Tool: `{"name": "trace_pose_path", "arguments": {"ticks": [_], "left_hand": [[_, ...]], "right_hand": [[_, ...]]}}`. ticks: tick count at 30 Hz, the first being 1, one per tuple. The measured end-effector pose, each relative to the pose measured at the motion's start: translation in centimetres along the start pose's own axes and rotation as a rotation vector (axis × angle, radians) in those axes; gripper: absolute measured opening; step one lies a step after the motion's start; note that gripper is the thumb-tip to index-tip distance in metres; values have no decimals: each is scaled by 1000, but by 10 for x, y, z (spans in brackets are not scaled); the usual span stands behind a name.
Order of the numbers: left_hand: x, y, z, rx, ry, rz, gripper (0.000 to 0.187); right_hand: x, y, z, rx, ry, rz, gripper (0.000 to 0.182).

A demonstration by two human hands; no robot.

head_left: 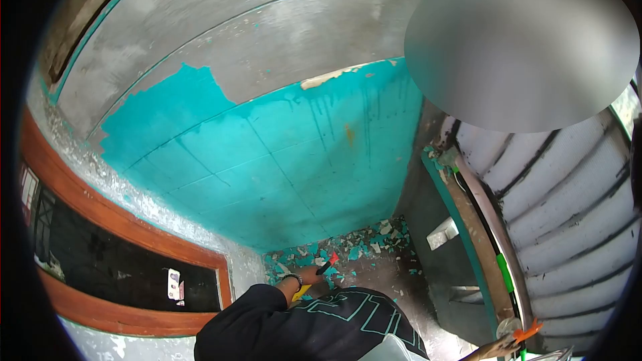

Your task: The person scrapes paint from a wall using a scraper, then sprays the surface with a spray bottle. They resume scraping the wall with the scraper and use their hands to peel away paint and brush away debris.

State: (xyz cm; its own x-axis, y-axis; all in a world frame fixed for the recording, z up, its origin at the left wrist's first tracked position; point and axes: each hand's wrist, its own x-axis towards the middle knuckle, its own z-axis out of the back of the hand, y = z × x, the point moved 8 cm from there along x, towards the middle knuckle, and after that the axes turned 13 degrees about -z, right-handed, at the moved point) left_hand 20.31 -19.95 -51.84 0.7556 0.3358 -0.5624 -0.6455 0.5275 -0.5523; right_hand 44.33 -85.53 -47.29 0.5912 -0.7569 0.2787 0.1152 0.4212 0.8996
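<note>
My left hand (pixel 309 275), with a dark band at the wrist, is closed round a tool with a black and red handle (pixel 328 264). Its working end is hidden. Just below that hand, a yellow thing (pixel 301 292) shows beside the black sleeve. At the lower right, my right hand (pixel 496 347) reaches to a bright orange object (pixel 527 331), fingers closed at its lower end; its kind is unclear. Close to that hand is a round pale thing (pixel 508 327). Ahead stands a wall with turquoise paint (pixel 267 160), stripped to bare grey (pixel 281 47) higher up.
Turquoise paint flakes (pixel 374 241) litter the floor at the wall's foot. A brown-framed dark window (pixel 127 254) lies at left. On the right are a ledge (pixel 461 207) with a black and green pole (pixel 503 271) and corrugated sheeting (pixel 568 220). A blurred oval covers the upper right.
</note>
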Motion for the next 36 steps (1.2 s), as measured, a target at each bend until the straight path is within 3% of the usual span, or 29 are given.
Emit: {"name": "trace_pose_path", "arguments": {"ticks": [1, 4, 6, 7, 8, 10, 11, 12, 13, 14, 16, 18, 20, 21, 22, 26, 29, 33, 36], "left_hand": [[0, -1, 1, -4, -26, -37, 46], [0, -8, 11, -52, -143, -71, 43], [-9, -34, 34, -98, -210, -115, 43], [-13, -53, 49, -124, -255, -171, 42], [-14, -65, 60, -137, -281, -167, 42], [-22, -96, 94, -139, -498, -287, 40], [-27, -115, 115, -108, -621, -383, 38], [-31, -133, 135, -73, -743, -480, 37], [-33, -147, 152, -49, -860, -563, 36], [-38, -160, 168, -24, -975, -647, 34], [-38, -182, 201, -96, -1074, -704, 31], [-46, -200, 221, -191, -1136, -791, 27], [-41, -201, 237, -571, -1108, -795, 26], [-40, -203, 242, -580, -1107, -800, 26], [-42, -201, 249, -610, -1137, -801, 25], [-55, -203, 278, -698, -1248, -805, 27], [-67, -215, 304, -748, -1330, -783, 29], [-68, -239, 337, -823, -1424, -927, 25], [-63, -251, 354, -837, -1495, -981, 25]], "right_hand": [[43, -33, -11, -4, 5, -18, 64], [53, -19, -64, -8, 43, -64, 63], [24, -33, -87, -10, 56, -94, 63], [-13, -50, -114, -135, 202, 26, 73], [-36, -32, -132, -115, 218, 42, 73], [-143, 10, -222, -62, 1176, -277, 47], [-206, 89, -230, -51, 1324, -100, 36], [-269, 192, -228, 25, 1622, 108, 40], [-317, 261, -220, 145, 1936, 60, 48], [-361, 276, -228, 79, 2150, 52, 58], [-419, 340, -221, 209, 2370, 316, 63], [-449, 396, -212, 397, 2406, 296, 59], [-463, 409, -224, 345, 2314, 404, 56], [-469, 408, -230, 294, 2244, 506, 54], [-474, 410, -232, 409, 2273, 378, 47], [-455, 462, -222, 519, 2190, 506, 49], [-445, 489, -233, 427, 2352, 451, 52], [-433, 531, -254, 507, 2649, 243, 54], [-424, 562, -272, 524, 2698, 348, 54]]}}
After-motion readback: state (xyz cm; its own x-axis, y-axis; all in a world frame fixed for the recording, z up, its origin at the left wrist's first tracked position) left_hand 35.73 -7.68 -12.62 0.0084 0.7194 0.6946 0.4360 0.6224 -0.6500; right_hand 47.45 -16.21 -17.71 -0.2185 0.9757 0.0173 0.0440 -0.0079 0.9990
